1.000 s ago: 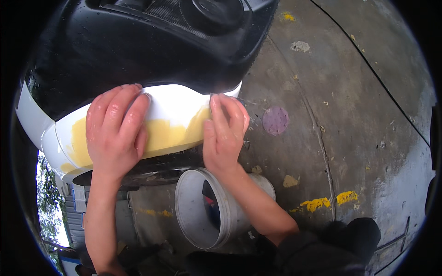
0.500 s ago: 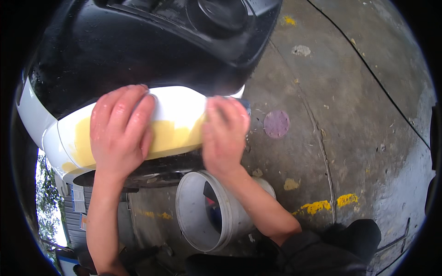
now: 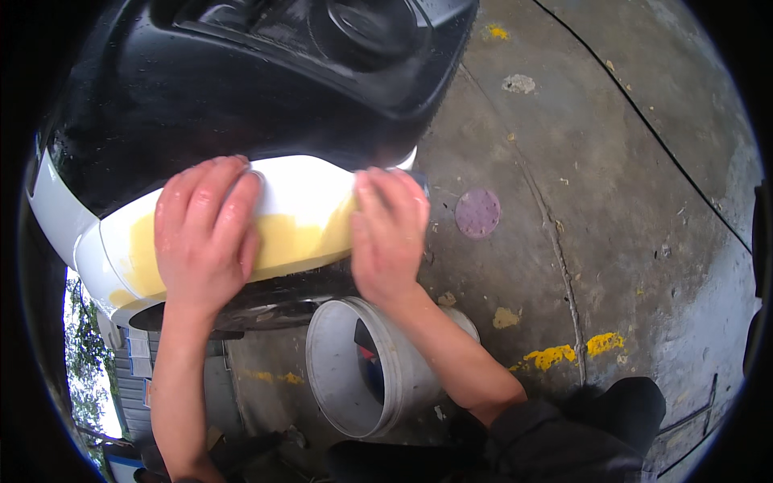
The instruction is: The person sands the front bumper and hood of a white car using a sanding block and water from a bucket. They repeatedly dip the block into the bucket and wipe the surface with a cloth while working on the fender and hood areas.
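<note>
A white curved vehicle panel [image 3: 298, 185] with yellow, filler-like patches [image 3: 302, 241] lies below a black vehicle section [image 3: 241, 88]. My left hand [image 3: 205, 233] grips the panel's left half, wet fingers curled over it toward its upper edge. My right hand [image 3: 386, 233] is pressed on the panel's right end, slightly blurred, closed on a dark flat pad [image 3: 418, 179] that mostly hides beneath the fingers; I cannot make out its full shape.
A whitish plastic bucket [image 3: 314, 366] with something dark and red in it sits below the panel. The stained concrete floor [image 3: 612, 241] carries a black hose or cable [image 3: 660, 138], a pinkish round spot [image 3: 477, 212] and yellow paint marks [image 3: 604, 343]. A corrugated wall [image 3: 133, 402] shows at lower left.
My right hand has shifted slightly back and forth along the panel's right end, with the dark pad now showing beside its fingertips. My left hand stays in place on the panel.
</note>
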Tool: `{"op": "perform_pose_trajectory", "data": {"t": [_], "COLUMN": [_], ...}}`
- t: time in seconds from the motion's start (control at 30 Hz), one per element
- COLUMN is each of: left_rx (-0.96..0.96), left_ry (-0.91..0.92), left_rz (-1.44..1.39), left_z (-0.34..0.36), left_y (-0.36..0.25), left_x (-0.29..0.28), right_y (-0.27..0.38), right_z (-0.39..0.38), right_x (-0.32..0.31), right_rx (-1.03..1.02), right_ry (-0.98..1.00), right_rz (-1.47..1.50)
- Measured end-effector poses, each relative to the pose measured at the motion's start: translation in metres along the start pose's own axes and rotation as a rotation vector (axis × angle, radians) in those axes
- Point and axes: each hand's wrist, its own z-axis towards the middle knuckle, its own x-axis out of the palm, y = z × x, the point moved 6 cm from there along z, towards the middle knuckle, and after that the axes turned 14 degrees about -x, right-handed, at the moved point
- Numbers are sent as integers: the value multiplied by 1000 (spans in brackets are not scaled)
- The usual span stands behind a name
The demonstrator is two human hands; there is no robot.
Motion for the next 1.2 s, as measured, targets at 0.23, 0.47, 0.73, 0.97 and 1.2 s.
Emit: {"op": "perform_pose_trajectory", "data": {"t": [0.23, 0.47, 0.73, 0.97, 1.2], "left_rx": [-7, -2, -4, 45, -820], "left_ry": [1, 5, 20, 22, 418], "left_rz": [-8, -5, 99, -61, -1106], "left_z": [3, 5, -12, 0, -204], "left_y": [0, 0, 6, 1, -85], "left_x": [4, 5, 7, 5, 42], "right_y": [-34, -60, -40, -185, -227], "right_z": [-4, -8, 3, -76, -157], "right_x": [-3, -6, -1, 9, -47], "right_rx": [31, 45, -83, 395, 975], "right_ry": [-81, -110, -178, -11, -402], "right_rz": [61, 39, 101, 5, 221]}}
